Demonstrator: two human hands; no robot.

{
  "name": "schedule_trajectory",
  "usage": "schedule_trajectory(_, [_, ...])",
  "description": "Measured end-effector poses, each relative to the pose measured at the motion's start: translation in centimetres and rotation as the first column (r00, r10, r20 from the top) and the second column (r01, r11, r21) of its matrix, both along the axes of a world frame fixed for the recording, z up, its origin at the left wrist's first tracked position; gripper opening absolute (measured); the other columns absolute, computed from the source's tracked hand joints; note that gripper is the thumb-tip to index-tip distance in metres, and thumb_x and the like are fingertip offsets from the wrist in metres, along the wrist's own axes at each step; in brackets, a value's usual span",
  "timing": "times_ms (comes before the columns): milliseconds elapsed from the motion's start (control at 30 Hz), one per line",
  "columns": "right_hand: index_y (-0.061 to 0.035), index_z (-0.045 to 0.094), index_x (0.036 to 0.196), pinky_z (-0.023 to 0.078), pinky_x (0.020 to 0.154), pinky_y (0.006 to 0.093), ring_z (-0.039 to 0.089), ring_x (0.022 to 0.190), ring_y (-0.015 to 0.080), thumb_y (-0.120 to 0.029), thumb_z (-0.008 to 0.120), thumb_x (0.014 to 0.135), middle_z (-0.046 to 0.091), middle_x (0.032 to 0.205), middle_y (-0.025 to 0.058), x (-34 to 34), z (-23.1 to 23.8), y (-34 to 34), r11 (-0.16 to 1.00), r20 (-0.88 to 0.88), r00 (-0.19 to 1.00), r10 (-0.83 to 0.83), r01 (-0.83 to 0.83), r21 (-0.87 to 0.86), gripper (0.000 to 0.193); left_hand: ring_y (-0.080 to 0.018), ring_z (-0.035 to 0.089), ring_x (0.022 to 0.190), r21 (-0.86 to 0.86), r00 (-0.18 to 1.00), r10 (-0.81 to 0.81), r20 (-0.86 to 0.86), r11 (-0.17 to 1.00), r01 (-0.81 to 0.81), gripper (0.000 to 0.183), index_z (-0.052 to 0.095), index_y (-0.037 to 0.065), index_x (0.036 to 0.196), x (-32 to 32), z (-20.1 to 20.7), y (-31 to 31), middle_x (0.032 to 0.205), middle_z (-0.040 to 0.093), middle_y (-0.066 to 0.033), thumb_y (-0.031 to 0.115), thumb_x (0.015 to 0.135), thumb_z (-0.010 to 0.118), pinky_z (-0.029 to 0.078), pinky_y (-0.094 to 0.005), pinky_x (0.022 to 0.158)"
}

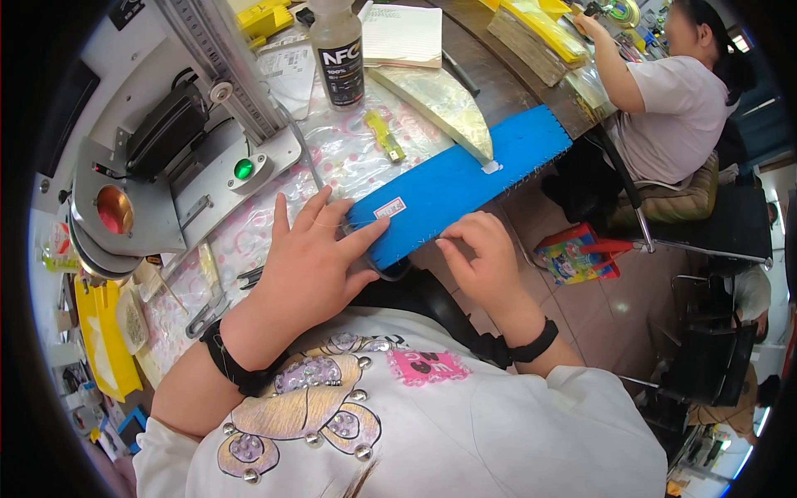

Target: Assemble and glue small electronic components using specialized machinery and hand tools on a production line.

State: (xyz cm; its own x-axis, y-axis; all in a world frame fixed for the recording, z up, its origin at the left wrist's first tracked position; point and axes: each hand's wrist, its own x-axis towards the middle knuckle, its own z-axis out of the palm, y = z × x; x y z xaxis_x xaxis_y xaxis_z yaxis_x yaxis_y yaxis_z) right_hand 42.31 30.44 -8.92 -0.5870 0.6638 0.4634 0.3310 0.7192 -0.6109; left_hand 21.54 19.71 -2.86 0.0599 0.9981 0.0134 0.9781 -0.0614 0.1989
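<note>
Left hand (311, 257) presses flat, fingers spread, on the near end of the blue tray (461, 183), which lies below the bottle (339, 54). Right hand (481, 257) pinches its near edge, fingers curled. Likely rigid, light; grip the long edges.

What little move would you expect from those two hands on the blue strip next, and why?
Probably the right hand pinches further along the blue strip's near edge while the left hand presses it flat. The fingertips already sit at that edge, near its white sticker.
</note>
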Motion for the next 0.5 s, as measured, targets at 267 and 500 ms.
schedule_trajectory(267, [-0.0060, 0.059, 0.077, 0.041, 0.064, 0.0377, 0.051, 0.071, 0.0278, -0.005, 0.064, 0.070, 0.056, 0.075, 0.0074, -0.63, -0.03, -0.46, 0.992, 0.047, 0.999, -0.025, 0.019, 0.128, 0.010, -0.0344, 0.037, 0.124, 0.021, 1.000, -0.015, 0.010, 1.000, 0.015, 0.062, 0.051, 0.027, 0.125, -0.11, -0.29, -0.07, 0.125, 0.045, -0.0125, 0.028, 0.068, 0.074, 0.022, -0.0630, 0.101])
schedule_trajectory(500, [-0.0072, 0.057, 0.080, 0.039, 0.066, 0.0378, 0.052, 0.076, 0.0256, -0.006, 0.063, 0.069, 0.055, 0.081, 0.0055, -0.53, -0.21, -0.73, 0.949, 0.106, 0.991, -0.075, 0.038, 0.314, 0.012, -0.0346, 0.037, 0.124, 0.023, 1.000, -0.015, 0.021, 1.000, 0.014, 0.061, 0.051, 0.026, 0.125, 0.02, -0.36, -0.29, 0.125, 0.044, -0.0134, 0.028, 0.069, 0.074, 0.022, -0.0630, 0.101])
